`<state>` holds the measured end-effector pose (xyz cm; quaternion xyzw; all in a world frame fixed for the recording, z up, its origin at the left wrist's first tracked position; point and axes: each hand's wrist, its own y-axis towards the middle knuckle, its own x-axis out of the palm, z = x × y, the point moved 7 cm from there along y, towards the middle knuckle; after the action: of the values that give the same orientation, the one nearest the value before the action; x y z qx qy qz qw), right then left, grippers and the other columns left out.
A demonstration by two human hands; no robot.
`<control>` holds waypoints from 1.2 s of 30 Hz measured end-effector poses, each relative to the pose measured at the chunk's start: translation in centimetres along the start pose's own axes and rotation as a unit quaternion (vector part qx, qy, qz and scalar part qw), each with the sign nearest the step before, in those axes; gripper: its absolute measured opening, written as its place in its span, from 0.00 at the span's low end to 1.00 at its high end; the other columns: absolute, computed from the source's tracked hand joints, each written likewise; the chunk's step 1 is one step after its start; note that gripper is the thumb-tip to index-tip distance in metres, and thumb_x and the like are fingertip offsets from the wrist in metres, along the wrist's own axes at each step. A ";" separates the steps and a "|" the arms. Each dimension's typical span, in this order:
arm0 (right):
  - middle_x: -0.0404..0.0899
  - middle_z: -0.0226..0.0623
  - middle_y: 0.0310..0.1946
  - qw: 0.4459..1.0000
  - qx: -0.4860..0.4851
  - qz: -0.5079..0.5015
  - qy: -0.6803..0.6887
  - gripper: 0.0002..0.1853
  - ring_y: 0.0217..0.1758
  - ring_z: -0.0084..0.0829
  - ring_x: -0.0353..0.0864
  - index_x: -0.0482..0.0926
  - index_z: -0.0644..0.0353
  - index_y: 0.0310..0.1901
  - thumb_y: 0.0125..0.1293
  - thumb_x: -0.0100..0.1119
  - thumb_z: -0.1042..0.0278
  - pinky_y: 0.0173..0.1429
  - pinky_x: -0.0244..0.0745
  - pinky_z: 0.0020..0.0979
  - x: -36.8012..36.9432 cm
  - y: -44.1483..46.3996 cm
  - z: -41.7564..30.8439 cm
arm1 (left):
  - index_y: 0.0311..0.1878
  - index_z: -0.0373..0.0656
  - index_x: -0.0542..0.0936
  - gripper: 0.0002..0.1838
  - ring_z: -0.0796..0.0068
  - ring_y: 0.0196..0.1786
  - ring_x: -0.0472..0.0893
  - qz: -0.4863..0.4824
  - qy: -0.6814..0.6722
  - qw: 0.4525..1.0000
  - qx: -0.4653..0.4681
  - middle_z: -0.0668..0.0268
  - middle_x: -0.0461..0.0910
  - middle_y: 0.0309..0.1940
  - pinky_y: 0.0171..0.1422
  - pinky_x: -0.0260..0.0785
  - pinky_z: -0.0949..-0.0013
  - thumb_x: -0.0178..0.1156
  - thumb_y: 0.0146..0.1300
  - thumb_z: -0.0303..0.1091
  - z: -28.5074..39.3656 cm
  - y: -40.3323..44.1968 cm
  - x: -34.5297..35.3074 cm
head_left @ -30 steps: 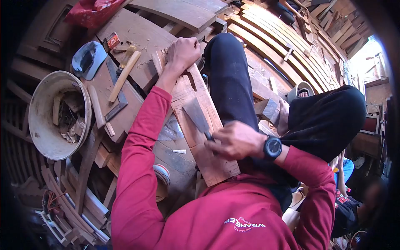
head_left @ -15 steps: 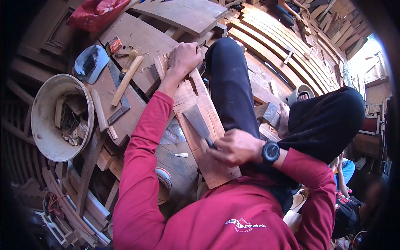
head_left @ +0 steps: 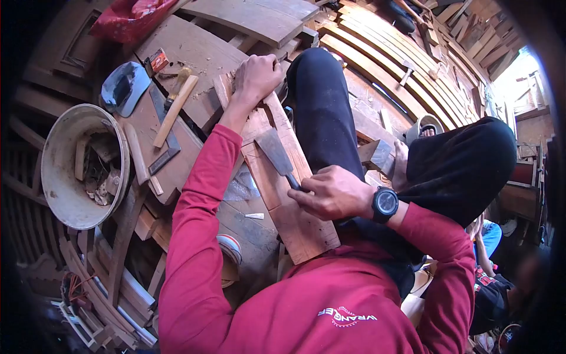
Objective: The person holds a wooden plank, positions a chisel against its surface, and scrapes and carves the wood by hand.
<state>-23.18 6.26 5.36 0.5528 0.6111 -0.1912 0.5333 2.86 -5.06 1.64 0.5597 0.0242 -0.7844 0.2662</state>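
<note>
A reddish-brown wooden board [head_left: 312, 233] with slots cut in its far part lies lengthwise from my lap, beside my bent knee. My left hand [head_left: 257, 78] is closed over the far part of the board, fingers curled down and their tips hidden. In my right hand [head_left: 333, 192] is a wide, flat-bladed chisel [head_left: 275, 151], gripped by its dark handle. Its blade lies low over the board's face and points away from me; whether the edge touches the wood, I cannot tell.
To the left stand a bucket [head_left: 50, 177] of scraps, a blue cap [head_left: 127, 88], a brush [head_left: 178, 85], a wooden stick [head_left: 175, 112] and a try square [head_left: 168, 159]. A hammer [head_left: 405, 75] rests on long planks [head_left: 377, 56]. Another person [head_left: 489, 289] sits at lower right.
My right hand and the chisel have moved a little farther up the board, away from my body. The left hand keeps its hold at the far part.
</note>
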 end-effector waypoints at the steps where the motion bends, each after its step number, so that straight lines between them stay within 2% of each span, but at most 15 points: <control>1: 0.74 0.36 0.27 1.000 -0.001 0.001 -0.003 0.18 0.25 0.34 0.81 0.79 0.64 0.46 0.56 0.63 0.62 0.27 0.76 0.36 -0.1 0.0 -0.2 | 0.39 0.42 0.86 0.13 0.43 0.42 0.84 0.002 0.007 1.000 -0.002 0.45 0.84 0.34 0.49 0.76 0.47 0.59 0.64 0.40 -0.2 0.2 0.0; 3: 0.70 0.30 0.24 0.998 -0.054 -0.013 0.035 0.17 0.20 0.30 0.76 0.80 0.65 0.46 0.56 0.66 0.66 0.24 0.71 0.34 0.4 -0.1 -2.2 | 0.39 0.42 0.86 0.13 0.43 0.42 0.84 0.008 -0.001 1.000 0.012 0.45 0.84 0.35 0.50 0.76 0.47 0.59 0.65 0.40 -0.3 0.2 0.1; 9: 0.73 0.35 0.26 1.000 0.013 0.003 -0.001 0.19 0.23 0.35 0.80 0.79 0.64 0.47 0.54 0.63 0.65 0.27 0.75 0.37 -1.0 0.5 0.5 | 0.40 0.42 0.85 0.13 0.43 0.43 0.84 -0.004 0.006 1.000 -0.003 0.46 0.85 0.36 0.49 0.76 0.47 0.59 0.65 0.41 -0.1 0.0 0.0; 12: 0.71 0.32 0.25 0.999 -0.033 -0.006 0.020 0.19 0.21 0.31 0.77 0.79 0.64 0.49 0.56 0.66 0.67 0.25 0.72 0.35 0.1 0.0 -0.9 | 0.40 0.41 0.85 0.14 0.42 0.43 0.84 -0.001 0.003 1.000 -0.003 0.46 0.84 0.36 0.49 0.76 0.47 0.58 0.65 0.41 -0.2 0.1 0.0; 13: 0.71 0.32 0.25 0.998 -0.017 -0.052 0.017 0.18 0.22 0.31 0.78 0.79 0.64 0.48 0.56 0.66 0.66 0.25 0.73 0.36 1.1 -0.3 -1.3 | 0.40 0.41 0.85 0.14 0.42 0.43 0.84 -0.001 0.004 1.000 -0.003 0.46 0.84 0.36 0.49 0.76 0.47 0.58 0.65 0.41 -0.3 0.2 -0.1; 15: 0.71 0.32 0.25 0.999 -0.029 -0.014 0.002 0.18 0.21 0.31 0.78 0.79 0.64 0.48 0.56 0.66 0.66 0.25 0.73 0.37 0.9 0.0 -1.0 | 0.39 0.41 0.85 0.14 0.42 0.43 0.84 0.009 0.005 1.000 0.009 0.46 0.84 0.36 0.49 0.76 0.47 0.58 0.65 0.41 -0.2 0.0 0.0; 17: 0.71 0.32 0.25 1.000 0.015 0.010 -0.002 0.18 0.21 0.31 0.78 0.79 0.64 0.48 0.57 0.66 0.65 0.25 0.73 0.36 -0.2 0.2 0.5 | 0.39 0.42 0.85 0.13 0.42 0.43 0.84 0.008 0.004 1.000 0.011 0.46 0.84 0.35 0.49 0.76 0.47 0.58 0.65 0.41 -0.2 0.0 0.2; 18: 0.74 0.36 0.27 0.999 0.042 0.000 -0.002 0.20 0.24 0.35 0.81 0.78 0.64 0.49 0.56 0.63 0.65 0.29 0.77 0.37 -0.4 0.2 1.1 | 0.39 0.42 0.85 0.13 0.43 0.42 0.84 0.007 0.006 1.000 0.006 0.46 0.84 0.35 0.49 0.76 0.47 0.58 0.65 0.41 -0.2 0.0 0.2; 21: 0.74 0.36 0.27 0.999 0.022 -0.025 0.014 0.19 0.24 0.35 0.81 0.78 0.64 0.49 0.56 0.62 0.65 0.28 0.77 0.38 0.0 -0.3 0.0 | 0.39 0.42 0.85 0.13 0.43 0.43 0.84 0.004 0.009 1.000 0.008 0.45 0.84 0.35 0.50 0.76 0.47 0.58 0.65 0.41 -0.1 0.2 -0.1; 22: 0.71 0.33 0.25 0.999 -0.020 -0.034 0.014 0.18 0.21 0.32 0.77 0.79 0.64 0.48 0.59 0.65 0.63 0.25 0.73 0.35 1.2 -0.4 -0.8 | 0.39 0.42 0.85 0.13 0.43 0.43 0.84 0.007 0.009 1.000 0.011 0.45 0.84 0.35 0.50 0.76 0.46 0.58 0.65 0.41 0.1 0.2 -0.2; 23: 0.72 0.34 0.26 0.996 -0.011 -0.084 0.010 0.20 0.21 0.33 0.78 0.79 0.64 0.50 0.59 0.64 0.62 0.26 0.74 0.34 2.3 -1.0 -1.2 | 0.39 0.42 0.85 0.13 0.43 0.43 0.84 0.009 0.009 1.000 0.013 0.45 0.84 0.35 0.49 0.76 0.46 0.58 0.65 0.41 0.1 0.1 -0.2; 25: 0.72 0.34 0.26 0.999 -0.024 -0.045 0.008 0.19 0.22 0.33 0.78 0.79 0.63 0.50 0.58 0.64 0.64 0.25 0.73 0.35 1.4 -0.3 -0.9 | 0.39 0.42 0.85 0.13 0.42 0.43 0.84 0.006 0.017 1.000 0.007 0.45 0.84 0.35 0.49 0.76 0.46 0.58 0.65 0.41 -0.1 -0.1 -0.1; 28: 0.71 0.33 0.25 0.999 0.041 0.029 0.005 0.20 0.21 0.33 0.78 0.80 0.63 0.50 0.55 0.67 0.67 0.25 0.74 0.35 -0.5 0.1 1.1 | 0.39 0.42 0.85 0.13 0.43 0.42 0.84 0.016 -0.002 1.000 0.009 0.45 0.84 0.34 0.48 0.76 0.46 0.59 0.65 0.40 -0.3 0.2 0.3; 32: 0.71 0.33 0.25 0.998 0.017 -0.053 0.031 0.17 0.22 0.33 0.78 0.80 0.62 0.49 0.58 0.65 0.68 0.27 0.74 0.36 0.9 -0.2 -0.8 | 0.38 0.42 0.85 0.13 0.43 0.41 0.84 0.019 -0.007 1.000 0.019 0.45 0.84 0.34 0.48 0.76 0.47 0.59 0.65 0.40 -0.5 0.3 0.6; 36: 0.72 0.34 0.26 0.998 0.057 -0.006 0.004 0.17 0.22 0.34 0.79 0.80 0.61 0.50 0.58 0.64 0.69 0.27 0.75 0.36 -0.2 0.7 0.6 | 0.38 0.41 0.85 0.13 0.44 0.42 0.84 0.007 -0.003 1.000 0.000 0.45 0.84 0.34 0.49 0.76 0.47 0.58 0.65 0.41 0.0 0.0 -0.2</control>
<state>-22.37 5.89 5.57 0.5792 0.6045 -0.2272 0.4975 2.87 -4.95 1.82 0.5578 0.0196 -0.7841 0.2714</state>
